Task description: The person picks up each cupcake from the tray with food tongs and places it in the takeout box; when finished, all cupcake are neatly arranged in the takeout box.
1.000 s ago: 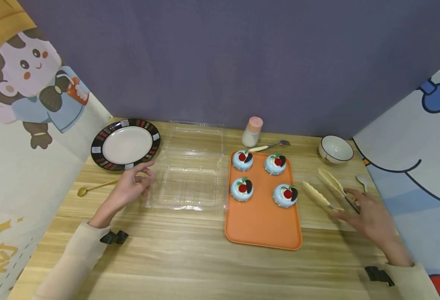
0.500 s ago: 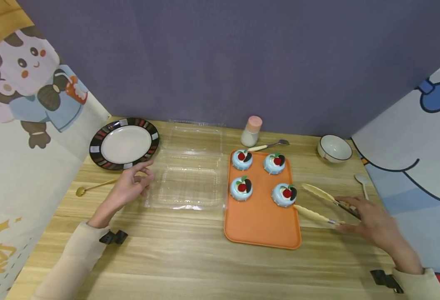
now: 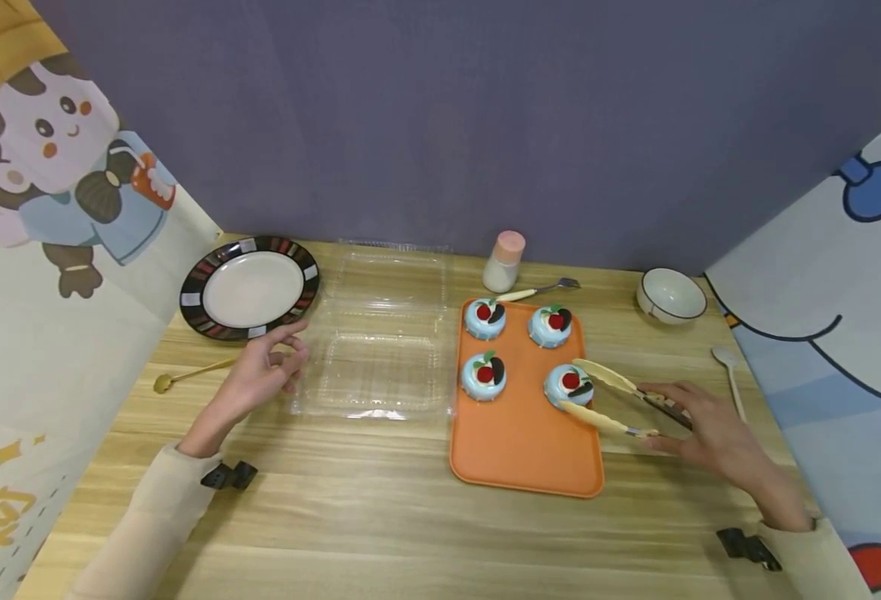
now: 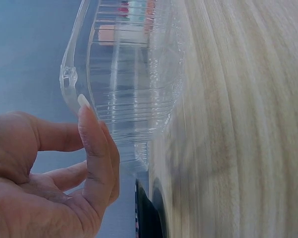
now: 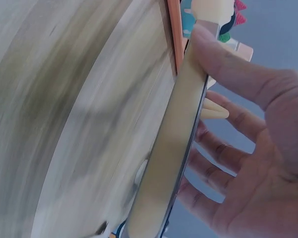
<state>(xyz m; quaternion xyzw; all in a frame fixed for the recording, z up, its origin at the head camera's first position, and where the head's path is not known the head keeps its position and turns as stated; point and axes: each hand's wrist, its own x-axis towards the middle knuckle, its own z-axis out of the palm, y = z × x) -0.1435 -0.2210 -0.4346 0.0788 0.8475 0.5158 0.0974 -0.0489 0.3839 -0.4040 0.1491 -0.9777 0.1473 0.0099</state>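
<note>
My right hand holds a pair of tongs with cream tips, thumb on one arm and fingers on the other. The spread tips lie on either side of the front right blue cupcake, which has a red berry and a dark cookie on top. In the right wrist view, the thumb presses along the long cream handle. My left hand is at the left edge of a clear hinged plastic box, its lid folded back. In the left wrist view, a fingertip is right at the box's rim.
Several cupcakes stand on the orange tray. Behind it are a pink-capped shaker and a fork. A bowl and a white spoon lie right; a dark-rimmed plate and a gold spoon lie left.
My right hand has carried the tongs leftward from beside the tray until their tips flank the front right cupcake. That cupcake's topping has turned slightly. The left hand has stayed at the box.
</note>
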